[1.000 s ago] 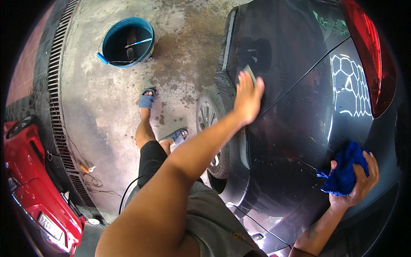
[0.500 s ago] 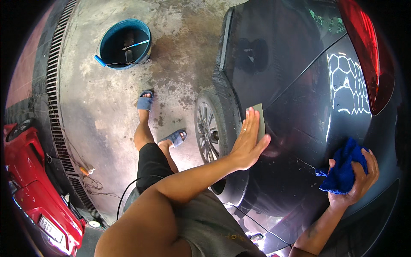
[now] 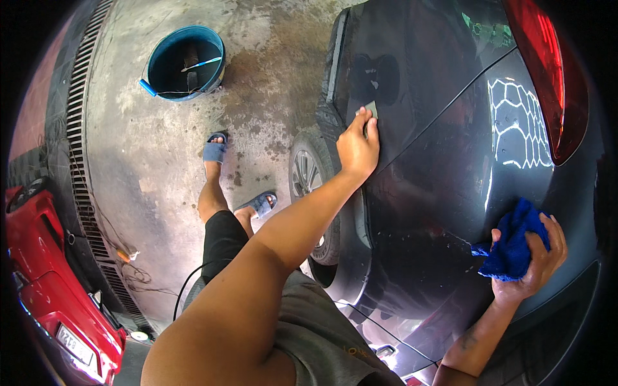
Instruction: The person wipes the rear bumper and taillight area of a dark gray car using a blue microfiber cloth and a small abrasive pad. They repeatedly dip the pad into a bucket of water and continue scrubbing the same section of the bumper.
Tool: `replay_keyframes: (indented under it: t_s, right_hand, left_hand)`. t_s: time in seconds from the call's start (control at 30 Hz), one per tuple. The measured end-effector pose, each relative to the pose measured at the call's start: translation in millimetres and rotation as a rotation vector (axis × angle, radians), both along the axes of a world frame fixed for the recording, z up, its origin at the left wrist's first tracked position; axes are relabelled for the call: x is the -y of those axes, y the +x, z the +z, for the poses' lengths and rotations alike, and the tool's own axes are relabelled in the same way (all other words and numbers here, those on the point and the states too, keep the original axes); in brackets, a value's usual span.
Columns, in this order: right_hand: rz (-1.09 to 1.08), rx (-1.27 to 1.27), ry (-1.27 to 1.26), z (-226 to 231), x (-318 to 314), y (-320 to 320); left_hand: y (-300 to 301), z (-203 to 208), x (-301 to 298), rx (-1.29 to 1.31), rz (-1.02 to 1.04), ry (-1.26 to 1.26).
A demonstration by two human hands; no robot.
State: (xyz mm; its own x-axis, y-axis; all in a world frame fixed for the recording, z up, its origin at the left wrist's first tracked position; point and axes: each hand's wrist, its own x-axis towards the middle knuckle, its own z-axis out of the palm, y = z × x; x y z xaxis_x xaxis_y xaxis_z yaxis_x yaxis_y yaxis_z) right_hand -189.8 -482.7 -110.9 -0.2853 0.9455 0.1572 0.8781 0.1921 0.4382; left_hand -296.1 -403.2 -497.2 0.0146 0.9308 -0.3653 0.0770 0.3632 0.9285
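Note:
My left hand (image 3: pixel 360 147) pinches a small grey-green piece of sandpaper (image 3: pixel 371 107) against the dark grey car's body panel (image 3: pixel 421 186), above the rear wheel (image 3: pixel 305 166). Only the sandpaper's far corner sticks out past my bent fingers. Over at the right, my right hand (image 3: pixel 546 254) is wrapped round a bunched blue cloth (image 3: pixel 515 241), close against the car's rear corner. A few pale specks and a short light scratch mark show on the paint to the left of the cloth.
A blue bucket (image 3: pixel 149 61) stands on the stained concrete floor, a thin blue-and-white brush (image 3: pixel 205 64) inside its outline. A drain grate (image 3: pixel 78 128) runs along the left, near loose cables (image 3: pixel 138 276) and a red car (image 3: pixel 51 283). The grey car's red tail light (image 3: pixel 547 83) is at upper right.
My left hand has slid forward along the panel with the sandpaper, its flat fingers now bent into a pinch. My right hand keeps the blue cloth in nearly the same place.

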Motion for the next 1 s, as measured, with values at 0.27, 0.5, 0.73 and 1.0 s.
replay_keyframes:
  t_s: [0.27,0.5,0.73,1.0]
  right_hand:
    - [-0.031,0.038,0.021,-1,3,-3]
    - [-0.024,0.039,0.023,-4,-3,-6]
    - [-0.027,0.026,0.009,-3,0,-6]
    - [-0.014,0.055,-0.006,-2,-1,-6]
  left_hand:
    - [-83,-2,-34,1.061,0.238,-0.646]
    - [-69,26,-14,0.783,-0.102,-0.181]
    - [-66,33,71,0.231,-0.6,0.325]
    - [-13,46,-38,0.198,-0.582,0.573]
